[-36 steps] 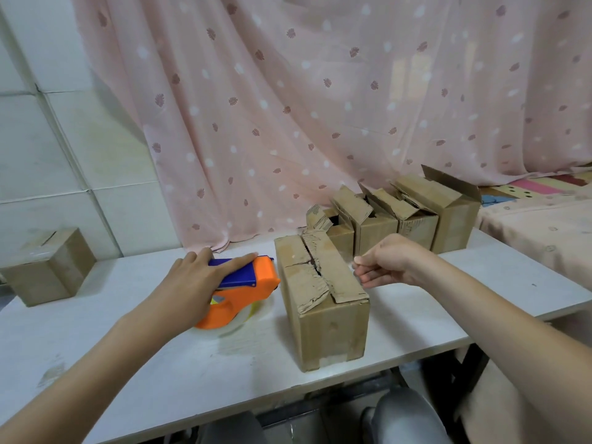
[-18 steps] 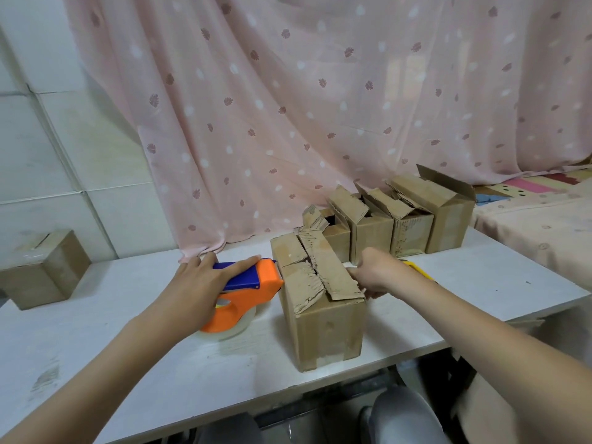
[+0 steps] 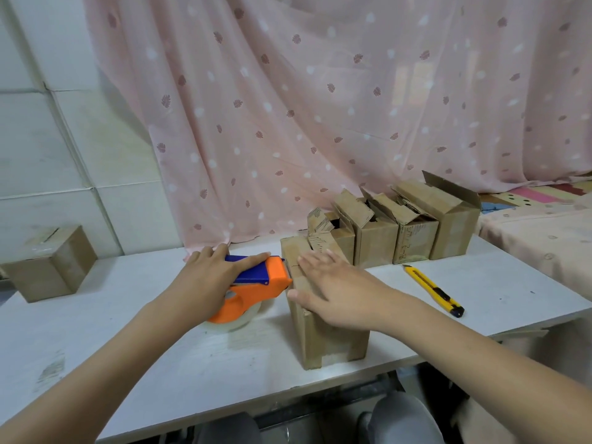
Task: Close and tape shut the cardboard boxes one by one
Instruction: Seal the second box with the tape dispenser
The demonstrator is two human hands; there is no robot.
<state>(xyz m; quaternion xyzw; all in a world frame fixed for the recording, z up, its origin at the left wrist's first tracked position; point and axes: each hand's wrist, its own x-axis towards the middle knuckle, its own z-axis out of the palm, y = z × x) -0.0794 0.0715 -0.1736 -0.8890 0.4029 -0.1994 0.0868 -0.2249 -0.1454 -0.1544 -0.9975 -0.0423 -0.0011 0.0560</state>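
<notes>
From my feed, the long white table (image 3: 128, 341) carried the whole job, and most of it was left: four small brown cardboard boxes (image 3: 416, 232) stood in a row at the back by the pink curtain (image 3: 320, 107), flaps up, untaped. One brown cardboard box (image 3: 48, 267) sat apart at the far left edge with its top closed, so I judged that one done.

The tall brown cardboard box in front (image 3: 330, 341) was the one in work. I saw no tape on its top. My right hand (image 3: 333, 290) lay flat across its flaps, fingers straight and spread, pressing them down and gripping nothing. Just beside it, nose touching or nearly touching the box's left top edge, sat the orange-and-blue plastic tape dispenser (image 3: 256, 283) with its clear roll on the table. My left hand (image 3: 205, 280) covered the handle, fingers laid along it; whether it truly gripped, I couldn't tell.

A yellow utility knife (image 3: 432, 290) lay to the right, untouched.
</notes>
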